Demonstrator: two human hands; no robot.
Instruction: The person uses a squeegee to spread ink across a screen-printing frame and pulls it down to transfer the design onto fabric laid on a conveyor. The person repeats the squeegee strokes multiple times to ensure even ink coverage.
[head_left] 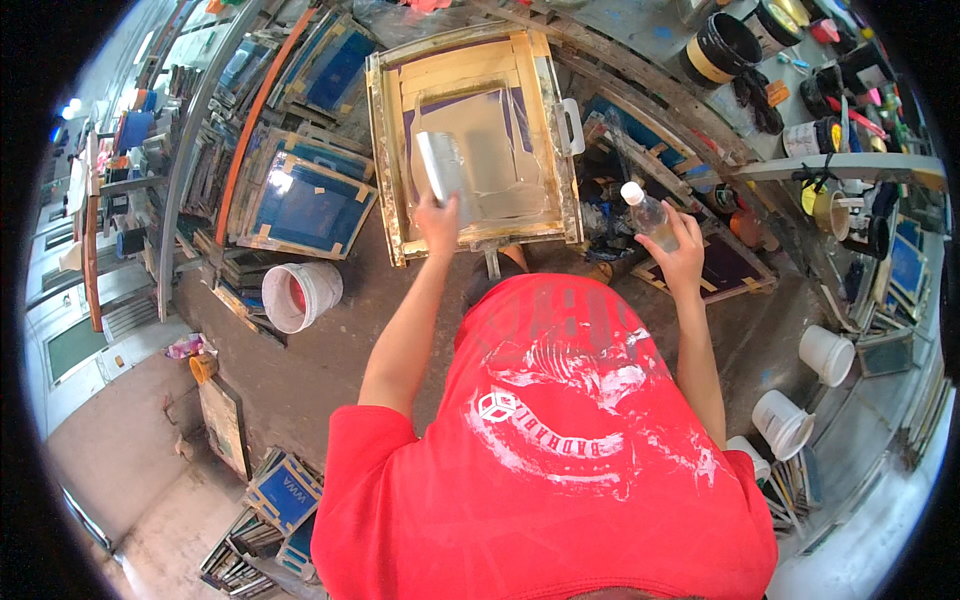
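My left hand (438, 222) is closed around the lower end of a silvery, flat-faced squeegee (441, 160), which is tilted over the left part of a screen printing frame (560, 130). Tan tape lines this frame, and a beige smeared layer (490, 140) covers much of its middle, with purple showing at the edges. To the right of the frame, my right hand (682, 245) grips a clear plastic bottle (655, 222) with a white cap. The bottle is held up off the floor and leans to the left. What is inside it is hard to make out.
A white bucket (302, 297) stands on the floor at left. Blue screens (312, 205) lean in stacks on the left, with more at lower left. Paint tubs (722, 48) crowd the upper right. White buckets (783, 422) line the right side. A metal rail (840, 170) crosses at right.
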